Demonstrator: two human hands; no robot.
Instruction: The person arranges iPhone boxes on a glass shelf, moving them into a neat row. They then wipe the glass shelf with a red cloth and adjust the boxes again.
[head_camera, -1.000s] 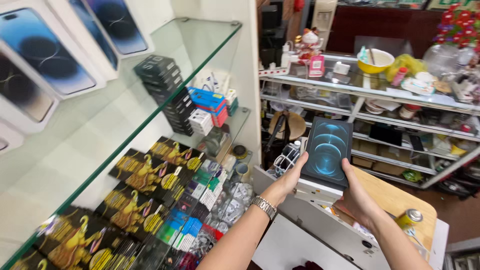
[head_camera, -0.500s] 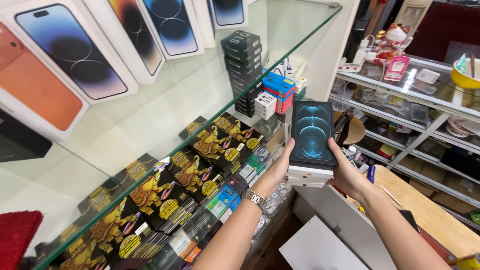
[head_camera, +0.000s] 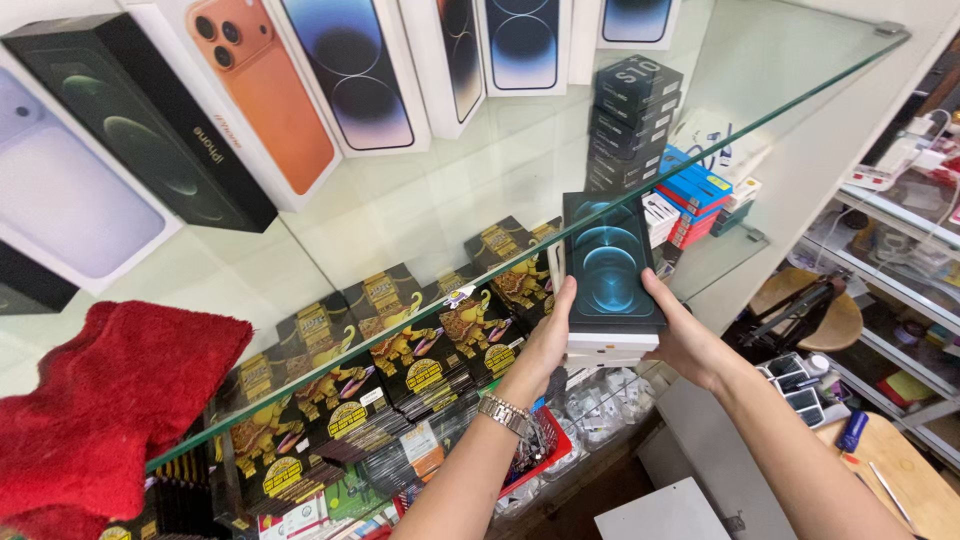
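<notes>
A dark blue phone box (head_camera: 608, 262) on top of a white box (head_camera: 612, 348) is held between both my hands. My left hand (head_camera: 545, 345) grips the stack's left side, with a metal watch (head_camera: 507, 413) on its wrist. My right hand (head_camera: 685, 335) grips the right side. The stack hovers at the front edge of a glass shelf (head_camera: 430, 215), its top end over the glass.
Several upright phone boxes (head_camera: 260, 100) line the back of the glass shelf. A red cloth (head_camera: 105, 400) lies on its left end. Below are yellow-and-black packets (head_camera: 390, 370), stacked dark boxes (head_camera: 630, 110) and blue-red boxes (head_camera: 695, 195). A wooden stool (head_camera: 810, 310) and metal shelving (head_camera: 900, 230) stand at right.
The view has swung left toward the glass shelf. Both hands have carried the boxes from near the metal shelving up to the glass shelf's front edge.
</notes>
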